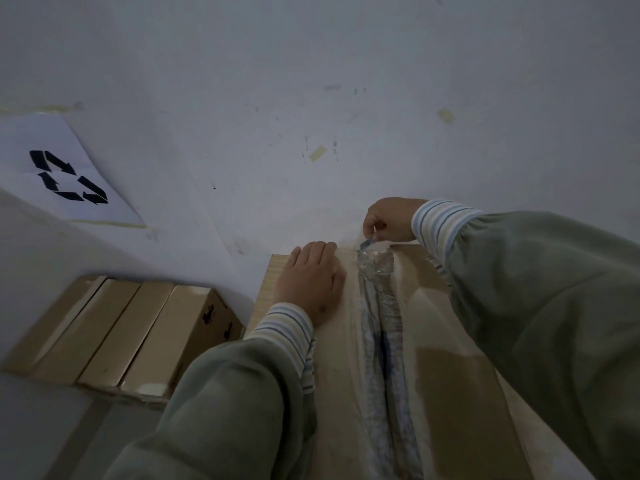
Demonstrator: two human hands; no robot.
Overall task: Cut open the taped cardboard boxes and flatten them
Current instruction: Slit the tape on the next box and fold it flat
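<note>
The cardboard box (433, 375) lies in front of the person, against the wall, and its top seam carries a strip of clear tape (377, 306) that looks crumpled and partly loosened along the middle. The right hand (389, 220) is at the far end of the seam; its fingers are curled and pinch something small there, either the end of the tape or a small blade, I cannot tell which. The left hand (311, 278) rests flat on the left flap, fingers straight and together, and presses it down.

I judge that the step in hand is the opening of the seam, not yet the flattening. The next move probably needs a steady pull along the seam while the left hand holds the box firm.

To the left, more boxes (121, 341) lie side by side on the floor. The wall (311, 81) is pale and marked, with bits of masking tape, and a paper sheet with a recycling symbol (67, 176) is stuck on it.
</note>
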